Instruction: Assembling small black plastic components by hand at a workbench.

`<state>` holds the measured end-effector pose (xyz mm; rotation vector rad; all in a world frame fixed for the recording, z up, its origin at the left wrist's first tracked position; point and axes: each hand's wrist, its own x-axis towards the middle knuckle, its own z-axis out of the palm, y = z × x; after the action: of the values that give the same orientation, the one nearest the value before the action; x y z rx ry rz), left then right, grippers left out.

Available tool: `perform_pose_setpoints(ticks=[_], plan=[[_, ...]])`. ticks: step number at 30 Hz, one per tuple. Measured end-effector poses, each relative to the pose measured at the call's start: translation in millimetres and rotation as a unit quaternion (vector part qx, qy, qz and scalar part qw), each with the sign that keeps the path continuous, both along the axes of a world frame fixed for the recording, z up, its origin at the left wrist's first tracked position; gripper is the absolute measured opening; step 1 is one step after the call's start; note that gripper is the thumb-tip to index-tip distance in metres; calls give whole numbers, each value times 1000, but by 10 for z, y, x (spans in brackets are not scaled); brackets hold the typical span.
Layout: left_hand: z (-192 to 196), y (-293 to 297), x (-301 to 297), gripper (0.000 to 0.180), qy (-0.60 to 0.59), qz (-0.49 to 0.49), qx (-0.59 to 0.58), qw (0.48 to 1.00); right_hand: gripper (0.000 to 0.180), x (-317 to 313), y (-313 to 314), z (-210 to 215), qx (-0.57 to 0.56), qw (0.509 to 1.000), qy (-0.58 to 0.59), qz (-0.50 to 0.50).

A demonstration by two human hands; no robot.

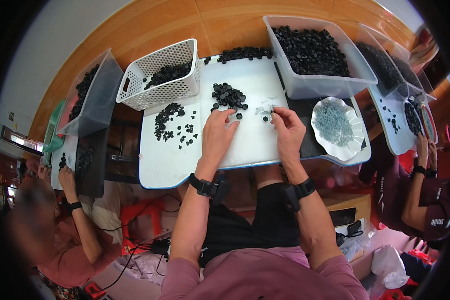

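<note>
On the white table [250, 145], my left hand [217, 134] is beside a pile of small round black caps [228, 95]. Its thumb and index finger are apart, and one loose black cap [239, 116] lies just off their tips. My right hand [289, 132] is closed in a pinch over the table; something small and dark shows at the fingertips, too small to name. Close to that pinch lies another black cap [265, 119]. A few thin, clear small pieces [263, 110] are scattered just beyond it.
Left of my hands lie small black parts [167, 120], with a white perforated basket [135, 95] behind. A clear bin [315, 82] of black caps stands back right. Nearer is a white scalloped dish [352, 141] of thin bluish pieces. Co-workers sit at both sides.
</note>
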<state>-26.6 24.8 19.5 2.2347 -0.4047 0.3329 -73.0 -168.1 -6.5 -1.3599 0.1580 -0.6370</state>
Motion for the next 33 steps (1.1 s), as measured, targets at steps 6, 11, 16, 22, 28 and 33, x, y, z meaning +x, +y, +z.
perform_pose_setpoints(ticks=[6, 11, 16, 22, 28, 33], plan=[[39, -72, 99, 30, -28, -53, 112, 992, 15, -14, 47, -14, -29, 1000, -8, -5], [41, -169, -63, 26, -4, -71, 19, 997, 16, -78, 104, 130, -124, 992, 4, 5], [-42, -289, -180, 26, 28, -65, -96, 993, 15, -84, 128, 163, -180, 983, -25, 24], [-152, -277, -194, 27, 16, -55, -126, 990, 16, -59, 137, 163, -210, 977, -17, 40], [-167, -258, -197, 29, 35, -56, -136, 988, 14, -41, 149, 152, -207, 977, -3, 57], [-149, -257, -194, 31, 28, -60, -131, 989, 14, -32, 142, 144, -218, 974, 8, 61]])
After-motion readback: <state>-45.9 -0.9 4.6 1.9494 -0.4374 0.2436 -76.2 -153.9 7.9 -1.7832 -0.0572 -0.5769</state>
